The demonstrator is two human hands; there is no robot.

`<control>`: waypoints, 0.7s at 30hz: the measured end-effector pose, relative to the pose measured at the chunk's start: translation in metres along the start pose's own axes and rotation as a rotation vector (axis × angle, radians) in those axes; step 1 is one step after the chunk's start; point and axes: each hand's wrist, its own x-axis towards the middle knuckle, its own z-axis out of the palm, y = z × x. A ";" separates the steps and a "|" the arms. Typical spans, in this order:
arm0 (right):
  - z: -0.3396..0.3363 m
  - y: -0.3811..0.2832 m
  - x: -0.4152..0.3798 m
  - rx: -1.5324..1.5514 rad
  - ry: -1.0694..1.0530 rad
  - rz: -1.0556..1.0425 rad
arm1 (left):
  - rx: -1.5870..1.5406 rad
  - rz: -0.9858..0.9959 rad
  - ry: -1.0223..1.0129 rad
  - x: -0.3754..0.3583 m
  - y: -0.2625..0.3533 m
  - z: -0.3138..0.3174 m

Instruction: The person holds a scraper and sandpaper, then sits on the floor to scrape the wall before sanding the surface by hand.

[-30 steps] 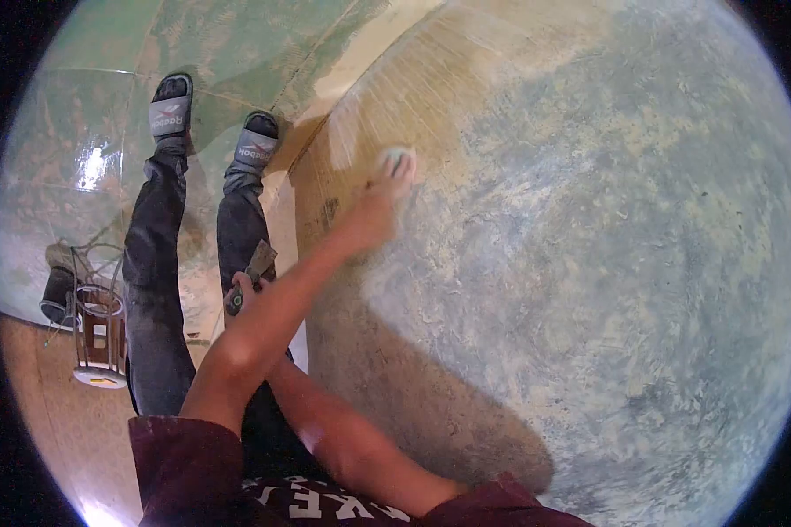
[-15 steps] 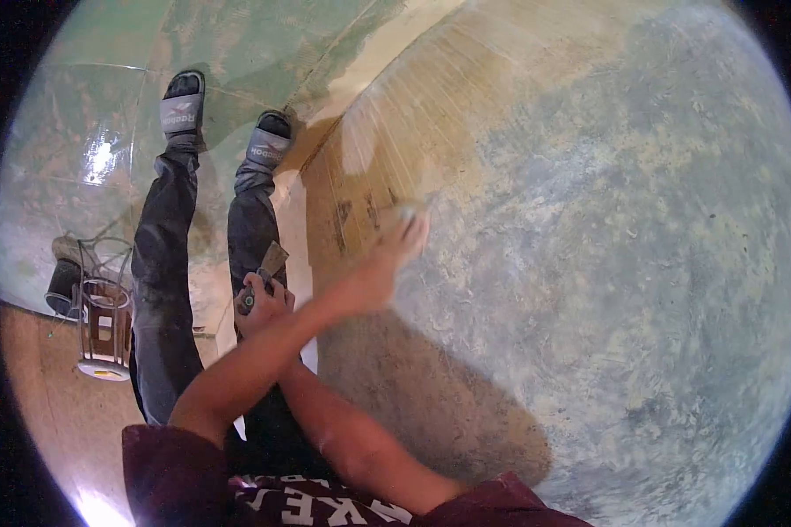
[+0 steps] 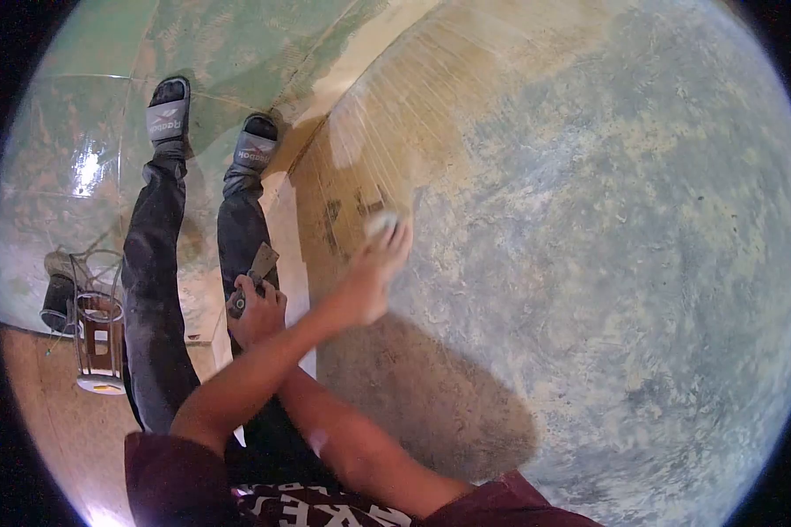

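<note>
Left hand (image 3: 373,272) is lower in view than a second ago, fingers (image 3: 402,235) holding a pale pad (image 3: 380,222); right hand (image 3: 260,314) is gripping a scraper (image 3: 264,262). Slides (image 3: 166,121) read "Reebok" btw.

"Reebok" stands in pale letters on the grey strap of each sandal in the upper left of the frame – the outer sandal (image 3: 166,121) and the inner sandal (image 3: 256,151). At the bottom edge, large white letters including "KE" show on the dark shirt (image 3: 318,511) – the rest is folded or cut off. The round mark on the scraper (image 3: 241,303), left of centre, is unreadable.
</note>
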 end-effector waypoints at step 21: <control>0.030 0.015 -0.017 -0.200 -0.152 0.119 | 0.161 -0.060 -0.054 0.017 -0.011 -0.004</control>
